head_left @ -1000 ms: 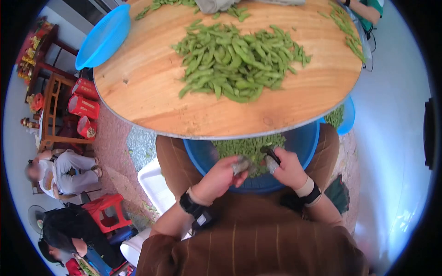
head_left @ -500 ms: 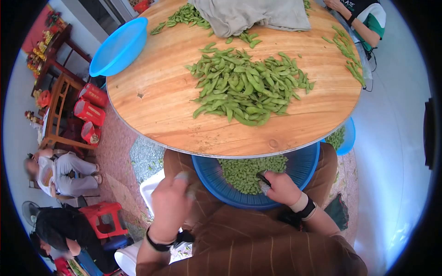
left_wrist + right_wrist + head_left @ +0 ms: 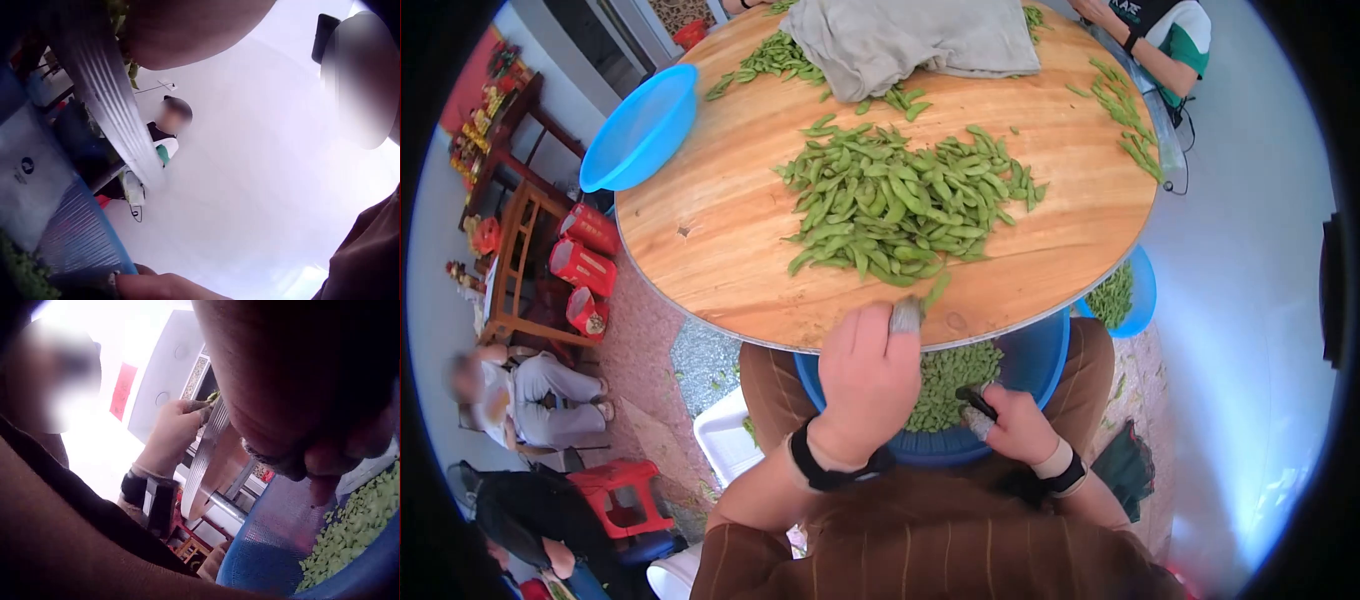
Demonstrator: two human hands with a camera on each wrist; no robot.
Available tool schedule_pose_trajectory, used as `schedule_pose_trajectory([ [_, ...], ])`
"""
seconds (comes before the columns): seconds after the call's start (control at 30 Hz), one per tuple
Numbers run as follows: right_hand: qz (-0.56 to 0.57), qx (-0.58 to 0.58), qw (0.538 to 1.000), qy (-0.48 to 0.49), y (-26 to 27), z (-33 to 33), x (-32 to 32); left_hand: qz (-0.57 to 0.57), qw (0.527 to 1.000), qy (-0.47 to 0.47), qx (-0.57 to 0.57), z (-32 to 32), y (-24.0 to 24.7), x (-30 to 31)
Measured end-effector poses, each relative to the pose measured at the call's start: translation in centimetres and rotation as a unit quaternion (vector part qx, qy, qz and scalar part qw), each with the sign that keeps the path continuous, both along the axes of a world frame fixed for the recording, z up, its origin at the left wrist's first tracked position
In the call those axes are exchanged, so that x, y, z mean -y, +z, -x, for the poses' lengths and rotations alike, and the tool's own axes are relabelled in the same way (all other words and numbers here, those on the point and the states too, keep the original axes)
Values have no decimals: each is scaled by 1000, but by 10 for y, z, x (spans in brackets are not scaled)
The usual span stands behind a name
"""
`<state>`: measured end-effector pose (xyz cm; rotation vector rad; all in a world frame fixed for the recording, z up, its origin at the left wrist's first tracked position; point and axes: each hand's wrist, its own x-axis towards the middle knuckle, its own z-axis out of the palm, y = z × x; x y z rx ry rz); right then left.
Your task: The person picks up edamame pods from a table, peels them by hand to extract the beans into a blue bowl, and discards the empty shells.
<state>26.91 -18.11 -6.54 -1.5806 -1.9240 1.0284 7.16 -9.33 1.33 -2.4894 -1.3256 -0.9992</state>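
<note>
My left hand (image 3: 868,375) is over the near table edge in the head view, with a grey wrap on one fingertip. Its thumb and finger pinch a green edamame pod (image 3: 937,288), seen at the rim in the right wrist view too. Lower down, my right hand (image 3: 1022,428) grips a small black tool (image 3: 974,397), its kind hidden by the fingers, over the blue basin (image 3: 1052,372) on the lap. Shelled green beans (image 3: 955,380) lie in that basin. A large pile of pods (image 3: 890,205) is spread on the round wooden table (image 3: 710,270).
A grey cloth (image 3: 910,40) lies at the table's back, a light blue bowl (image 3: 640,130) at its left edge. Another blue bowl (image 3: 1140,295) with pods stands low on the right. A white tub (image 3: 725,440) is beside the left leg; people sit around.
My left hand went from beside the right hand over the basin, out to the left, then up to the table edge at the pods. The right hand stays over the basin with the black tool.
</note>
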Motion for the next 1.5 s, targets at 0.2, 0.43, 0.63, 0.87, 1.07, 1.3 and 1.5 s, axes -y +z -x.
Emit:
schedule_pose_trajectory([
  [0.2,258,-486,829,-101,51,7,-24,9,992,-129,-11,13,-10,42],
  [0.43,192,-450,870,-67,40,14,-22,329,926,-150,109,19,-21,49],
  [0.63,148,-388,909,-46,41,14,-7,529,792,-161,260,23,-41,46],
  [0.87,141,-335,931,18,45,13,-6,581,754,-125,282,22,-42,48],
  [1.07,215,-389,896,13,42,16,-5,565,766,-123,283,22,-45,47],
  [1.3,253,-476,842,-10,42,16,-7,546,760,-130,327,17,-46,49],
  [1.5,300,-480,825,-8,46,12,-14,247,956,-137,74,16,-32,43],
])
